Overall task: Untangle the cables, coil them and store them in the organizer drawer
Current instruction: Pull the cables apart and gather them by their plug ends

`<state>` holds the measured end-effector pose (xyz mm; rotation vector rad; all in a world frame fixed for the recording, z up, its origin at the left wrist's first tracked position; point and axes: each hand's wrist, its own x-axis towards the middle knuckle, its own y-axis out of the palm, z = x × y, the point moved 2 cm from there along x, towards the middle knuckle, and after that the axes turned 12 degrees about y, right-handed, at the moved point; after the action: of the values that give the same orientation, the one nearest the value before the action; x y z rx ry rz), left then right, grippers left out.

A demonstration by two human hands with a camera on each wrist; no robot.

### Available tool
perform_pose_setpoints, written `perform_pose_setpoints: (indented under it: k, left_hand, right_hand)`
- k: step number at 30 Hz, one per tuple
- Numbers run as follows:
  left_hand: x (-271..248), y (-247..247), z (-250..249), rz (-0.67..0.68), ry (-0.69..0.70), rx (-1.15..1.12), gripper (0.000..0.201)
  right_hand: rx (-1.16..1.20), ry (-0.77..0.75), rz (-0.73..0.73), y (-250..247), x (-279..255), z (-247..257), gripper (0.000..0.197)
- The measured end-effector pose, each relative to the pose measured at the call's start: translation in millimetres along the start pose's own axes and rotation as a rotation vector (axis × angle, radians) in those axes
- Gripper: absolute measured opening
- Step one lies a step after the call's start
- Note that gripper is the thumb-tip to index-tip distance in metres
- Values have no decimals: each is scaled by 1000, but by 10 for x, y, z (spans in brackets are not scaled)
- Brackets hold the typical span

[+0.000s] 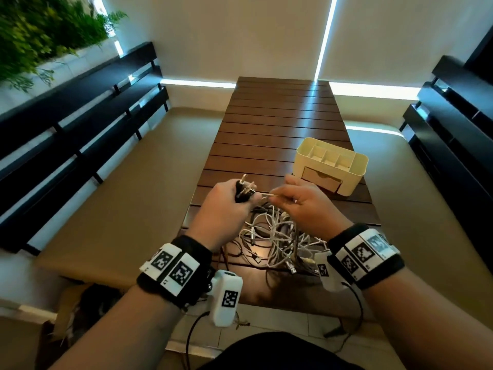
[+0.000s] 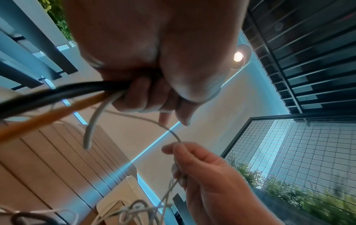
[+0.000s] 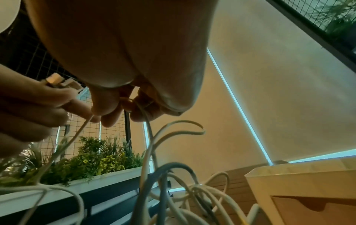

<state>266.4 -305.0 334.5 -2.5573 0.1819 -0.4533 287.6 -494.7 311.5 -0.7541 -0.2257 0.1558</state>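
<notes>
A tangle of white, grey and black cables (image 1: 272, 236) lies on the near end of the wooden slat table (image 1: 280, 124). My left hand (image 1: 245, 194) is raised above it and grips a black plug (image 1: 239, 192) together with several cable ends. In the left wrist view that left hand (image 2: 146, 97) clasps a black cable (image 2: 57, 92), a tan one and a white one. My right hand (image 1: 274, 197) pinches a thin white cable (image 1: 264, 194) that runs across from the left hand. The cream organizer (image 1: 357, 166) stands behind my right hand, with its drawer (image 1: 321, 180) closed.
Black slatted benches (image 1: 80, 116) flank the table on both sides, with tan cushions beside it. A planter with green plants (image 1: 40, 28) sits at the far left. The far half of the table carries nothing but slats. Cables trail over the table's near edge.
</notes>
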Motion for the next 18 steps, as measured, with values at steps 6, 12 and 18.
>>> perform_pose_setpoints:
  k: [6,12,18]
  left_hand:
    - [-16,83,9,-2,35,-26,29]
    - [-13,-139,-193,-212,136,-223,31]
    - [-59,-253,63,-218,-141,-153,27]
  right_hand:
    - [-7,-24,69,50,-18,106,14]
    - [-269,196,229,221,-40,-284,23]
    - [21,224,4,-165,23,-247,20]
